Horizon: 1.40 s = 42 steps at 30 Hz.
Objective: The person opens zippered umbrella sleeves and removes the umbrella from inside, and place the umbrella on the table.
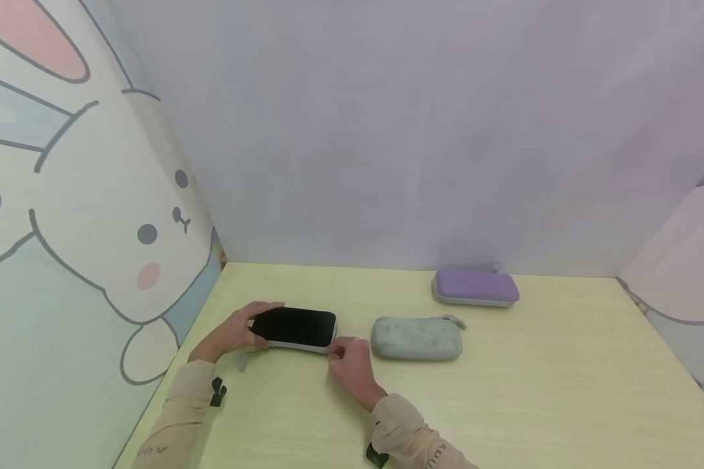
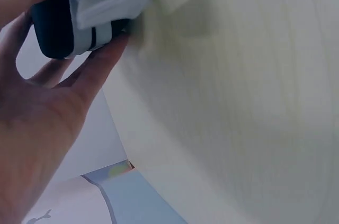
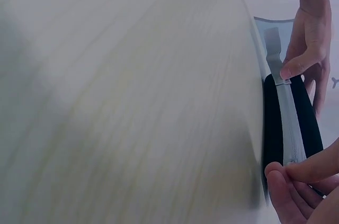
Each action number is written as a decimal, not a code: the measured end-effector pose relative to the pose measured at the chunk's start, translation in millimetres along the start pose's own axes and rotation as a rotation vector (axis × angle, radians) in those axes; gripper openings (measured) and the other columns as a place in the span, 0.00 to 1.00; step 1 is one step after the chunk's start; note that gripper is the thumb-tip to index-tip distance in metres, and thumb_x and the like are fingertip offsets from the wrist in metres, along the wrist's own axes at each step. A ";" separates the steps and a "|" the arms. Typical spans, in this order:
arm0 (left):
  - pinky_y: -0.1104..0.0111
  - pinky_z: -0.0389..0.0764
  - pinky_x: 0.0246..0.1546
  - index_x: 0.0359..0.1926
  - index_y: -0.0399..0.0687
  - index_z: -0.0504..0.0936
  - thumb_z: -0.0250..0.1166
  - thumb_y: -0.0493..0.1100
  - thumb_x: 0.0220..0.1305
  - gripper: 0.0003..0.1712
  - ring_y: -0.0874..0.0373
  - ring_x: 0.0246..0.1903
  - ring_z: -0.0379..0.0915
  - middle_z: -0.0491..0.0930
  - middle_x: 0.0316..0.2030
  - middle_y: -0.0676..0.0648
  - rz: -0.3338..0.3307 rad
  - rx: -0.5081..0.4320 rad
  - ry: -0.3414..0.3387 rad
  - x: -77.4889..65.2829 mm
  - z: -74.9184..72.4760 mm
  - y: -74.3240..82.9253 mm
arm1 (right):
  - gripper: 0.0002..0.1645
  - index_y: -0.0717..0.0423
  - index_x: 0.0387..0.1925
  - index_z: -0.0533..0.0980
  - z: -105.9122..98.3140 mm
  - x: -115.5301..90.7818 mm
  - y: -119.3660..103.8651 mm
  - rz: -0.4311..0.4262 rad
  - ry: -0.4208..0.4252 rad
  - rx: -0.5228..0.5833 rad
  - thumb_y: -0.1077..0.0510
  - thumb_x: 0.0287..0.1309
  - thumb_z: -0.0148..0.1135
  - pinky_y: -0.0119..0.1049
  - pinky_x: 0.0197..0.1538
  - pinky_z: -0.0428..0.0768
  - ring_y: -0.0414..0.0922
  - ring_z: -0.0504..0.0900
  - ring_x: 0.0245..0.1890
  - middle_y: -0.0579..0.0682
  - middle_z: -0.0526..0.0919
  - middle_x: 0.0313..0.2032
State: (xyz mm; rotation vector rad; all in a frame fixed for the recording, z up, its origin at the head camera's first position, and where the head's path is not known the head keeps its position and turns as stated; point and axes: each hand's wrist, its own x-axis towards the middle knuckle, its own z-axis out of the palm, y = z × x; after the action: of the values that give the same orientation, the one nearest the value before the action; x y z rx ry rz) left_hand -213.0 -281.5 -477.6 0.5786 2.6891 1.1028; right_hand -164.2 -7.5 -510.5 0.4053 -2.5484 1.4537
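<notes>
There is one desk, and it has three cases: one black, one gray-green and one purple. The black case is the one nearest to the desk's left edge and its back left corner.

There are two hands, and both are at the black case. The left hand has a firm grip on its left end, fingers at the back and thumb at the front. One cloth tab sticks out there. The right hand is at the front right corner of the case. Its grip is closed, with thumb and finger pinching at the light zip; the bit between them is mostly hidden.

The gray-green case lies just right of the right hand, out in the middle. The purple case lies close by the back edge, right of the middle.
</notes>
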 end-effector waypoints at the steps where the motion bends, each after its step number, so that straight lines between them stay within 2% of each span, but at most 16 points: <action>1: 0.41 0.61 0.57 0.67 0.53 0.66 0.75 0.34 0.43 0.48 0.38 0.65 0.54 0.63 0.65 0.40 0.001 -0.006 0.005 -0.1 0.1 -0.6 | 0.14 0.61 0.19 0.82 -0.2 -0.2 -0.8 0.001 -0.001 0.000 0.76 0.36 0.54 0.28 0.27 0.74 0.35 0.77 0.21 0.49 0.84 0.22; 4: 0.41 0.60 0.58 0.67 0.53 0.68 0.76 0.36 0.42 0.48 0.39 0.65 0.54 0.65 0.65 0.42 -0.017 -0.016 0.026 -0.2 0.8 -1.9 | 0.14 0.61 0.18 0.83 -0.5 -0.7 -2.6 -0.002 -0.001 -0.005 0.76 0.37 0.54 0.28 0.28 0.74 0.35 0.77 0.22 0.49 0.84 0.22; 14: 0.45 0.68 0.53 0.64 0.55 0.71 0.77 0.36 0.38 0.47 0.39 0.59 0.64 0.68 0.63 0.43 -0.079 -0.011 0.098 -0.1 3.7 -0.9 | 0.14 0.61 0.19 0.83 0.5 -2.2 -5.5 -0.019 -0.007 0.002 0.76 0.37 0.53 0.28 0.27 0.74 0.35 0.77 0.21 0.48 0.83 0.20; 23: 0.46 0.69 0.53 0.64 0.53 0.71 0.76 0.34 0.38 0.46 0.39 0.59 0.64 0.68 0.63 0.43 -0.085 -0.015 0.107 1.7 6.0 -0.1 | 0.14 0.62 0.19 0.83 4.9 -2.1 -7.9 -0.049 0.001 0.015 0.76 0.37 0.54 0.27 0.27 0.74 0.35 0.77 0.21 0.48 0.83 0.19; 34: 0.46 0.71 0.50 0.63 0.57 0.73 0.76 0.34 0.37 0.46 0.38 0.55 0.66 0.67 0.63 0.42 -0.143 -0.006 0.114 0.1 6.5 1.2 | 0.14 0.61 0.18 0.83 11.0 -2.6 -11.1 -0.053 -0.005 -0.004 0.76 0.35 0.54 0.25 0.26 0.73 0.33 0.75 0.20 0.47 0.82 0.19; 42: 0.47 0.74 0.46 0.62 0.58 0.73 0.76 0.34 0.37 0.45 0.37 0.53 0.68 0.68 0.62 0.41 -0.134 0.006 0.128 0.3 7.1 2.4 | 0.14 0.62 0.20 0.83 15.8 -2.6 -14.3 -0.077 -0.020 -0.034 0.76 0.35 0.54 0.24 0.27 0.73 0.33 0.75 0.21 0.47 0.83 0.20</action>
State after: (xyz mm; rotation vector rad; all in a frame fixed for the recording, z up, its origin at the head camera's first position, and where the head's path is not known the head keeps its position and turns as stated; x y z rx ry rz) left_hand -210.4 -275.2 -480.9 0.3335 2.7924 1.1322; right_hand -157.5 -27.7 -507.6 0.5090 -2.5388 1.3846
